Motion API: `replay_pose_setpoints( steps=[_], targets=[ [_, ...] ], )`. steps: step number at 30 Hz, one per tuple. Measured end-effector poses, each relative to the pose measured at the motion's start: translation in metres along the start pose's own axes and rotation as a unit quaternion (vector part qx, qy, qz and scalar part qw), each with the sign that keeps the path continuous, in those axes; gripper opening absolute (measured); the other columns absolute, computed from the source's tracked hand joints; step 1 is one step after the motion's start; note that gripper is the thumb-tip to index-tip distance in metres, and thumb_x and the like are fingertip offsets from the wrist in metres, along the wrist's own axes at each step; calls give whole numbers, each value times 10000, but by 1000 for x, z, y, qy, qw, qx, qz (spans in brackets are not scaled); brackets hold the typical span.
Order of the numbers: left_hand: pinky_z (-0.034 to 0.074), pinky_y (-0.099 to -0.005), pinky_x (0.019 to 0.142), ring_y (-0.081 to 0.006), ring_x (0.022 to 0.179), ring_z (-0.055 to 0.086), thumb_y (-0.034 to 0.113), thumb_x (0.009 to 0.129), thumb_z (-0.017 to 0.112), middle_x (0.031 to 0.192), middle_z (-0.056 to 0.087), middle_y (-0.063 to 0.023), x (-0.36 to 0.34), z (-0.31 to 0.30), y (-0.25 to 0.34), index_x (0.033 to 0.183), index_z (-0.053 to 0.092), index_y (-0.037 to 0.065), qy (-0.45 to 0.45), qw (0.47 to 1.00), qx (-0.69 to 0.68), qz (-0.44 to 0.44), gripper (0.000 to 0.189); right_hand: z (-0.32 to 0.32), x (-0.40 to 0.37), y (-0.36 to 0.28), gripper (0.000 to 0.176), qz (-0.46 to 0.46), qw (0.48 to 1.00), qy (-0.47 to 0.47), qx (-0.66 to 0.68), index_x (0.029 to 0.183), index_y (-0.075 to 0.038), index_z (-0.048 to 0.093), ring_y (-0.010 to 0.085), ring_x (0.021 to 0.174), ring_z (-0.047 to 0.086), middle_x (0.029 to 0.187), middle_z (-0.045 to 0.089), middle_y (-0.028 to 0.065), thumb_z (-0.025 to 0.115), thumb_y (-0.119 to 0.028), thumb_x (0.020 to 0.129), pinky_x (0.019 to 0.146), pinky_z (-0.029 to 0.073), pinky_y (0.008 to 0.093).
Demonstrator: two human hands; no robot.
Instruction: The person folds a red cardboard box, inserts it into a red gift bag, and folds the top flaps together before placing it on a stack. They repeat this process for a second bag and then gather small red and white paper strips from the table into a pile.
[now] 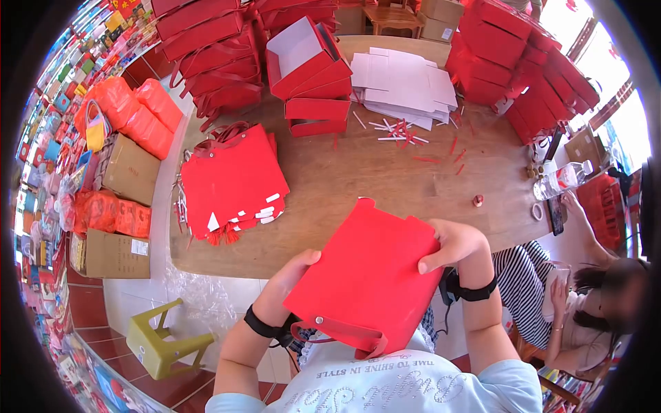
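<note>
Held in front of my chest is a red cardboard gift box [368, 268] with a red strap handle and a metal rivet at its lower end. My left hand [292, 275] grips its left edge, thumb on top and the other fingers hidden beneath. On the upper right edge my right hand [454, 244] is closed, its thumb pressed on the red face. Left of the box, a stack of flat red box sheets [234, 179] with strap handles and white tabs lies on the wooden table [392, 186].
Folded red boxes [310, 69] and a pile of white card sheets [403, 82] stand at the back. Red box stacks [213, 62] rise on both sides. A plastic bottle [561, 180] is at the right, near a seated person [578, 323]. A green stool [162, 341] stands left.
</note>
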State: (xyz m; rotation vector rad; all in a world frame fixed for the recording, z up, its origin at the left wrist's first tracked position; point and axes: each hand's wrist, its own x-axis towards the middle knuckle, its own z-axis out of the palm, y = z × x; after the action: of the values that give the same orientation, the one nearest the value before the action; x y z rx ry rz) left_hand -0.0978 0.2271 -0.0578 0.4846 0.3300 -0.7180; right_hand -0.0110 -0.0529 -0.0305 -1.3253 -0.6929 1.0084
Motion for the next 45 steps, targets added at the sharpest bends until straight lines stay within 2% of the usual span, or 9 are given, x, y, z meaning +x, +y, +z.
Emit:
replay_pose_setpoints(
  steps=[4,7,8,10,14,24,33,38,45],
  targets=[
    [481,-314,851,-197,979,585,190,803,603,1096,568,-114,34,-15,-10,1186,448,-16,-75,997,3,-24,462,-17,1,-9,372,-56,998,-10,-15,983,71,588,97,811,545,889,646,60,703,-207,764,741,458,260],
    [479,-334,876,-202,1027,564,40,747,664,1147,537,-118,43,-24,-2,1231,383,-16,-76,991,103,31,562,-12,-3,-37,486,-97,955,195,-199,1090,55,549,148,914,554,1038,601,84,673,-299,782,807,441,261],
    [479,-334,876,-202,1027,564,40,747,664,1147,537,-118,40,-19,2,1231,383,-16,-76,991,102,32,562,-10,-3,-32,486,-97,956,194,-199,1090,55,549,148,914,554,1038,601,84,673,-299,782,807,441,261],
    [483,-340,866,-201,1038,553,-9,730,672,1139,540,-119,32,-4,11,1214,405,-4,42,951,214,219,552,-3,-3,-7,602,-223,875,429,-30,1222,45,441,187,995,547,1100,574,87,662,-312,791,853,429,273],
    [483,-323,848,-184,996,569,50,761,670,1107,563,-100,38,-15,5,1195,439,24,79,917,248,304,492,-1,-15,48,577,-72,943,287,151,1239,65,407,162,1001,556,1094,582,105,625,-282,833,843,450,286],
    [469,-282,797,-137,922,572,113,843,601,1047,586,-88,38,-25,6,1162,467,-14,158,865,325,348,368,9,-10,60,232,-87,922,342,157,1041,67,571,121,856,586,958,627,76,545,-96,879,781,472,260],
    [445,-274,817,-157,920,561,88,669,751,901,565,-59,44,17,30,1154,471,30,180,679,453,550,563,13,-15,60,201,-61,917,381,105,1010,37,600,103,839,570,906,637,37,582,-81,848,763,451,239],
    [448,-219,654,-98,746,568,106,676,746,806,561,-41,53,13,35,983,565,35,212,600,494,592,363,17,-19,59,202,-52,911,397,98,1009,34,599,105,849,565,904,635,44,588,-77,840,784,446,253],
    [380,-167,511,-38,514,497,65,695,713,579,517,24,43,29,36,914,602,17,201,773,388,461,250,17,-21,59,201,-44,912,404,51,999,40,592,109,837,565,908,634,48,588,-84,840,787,445,255]
  ],
)
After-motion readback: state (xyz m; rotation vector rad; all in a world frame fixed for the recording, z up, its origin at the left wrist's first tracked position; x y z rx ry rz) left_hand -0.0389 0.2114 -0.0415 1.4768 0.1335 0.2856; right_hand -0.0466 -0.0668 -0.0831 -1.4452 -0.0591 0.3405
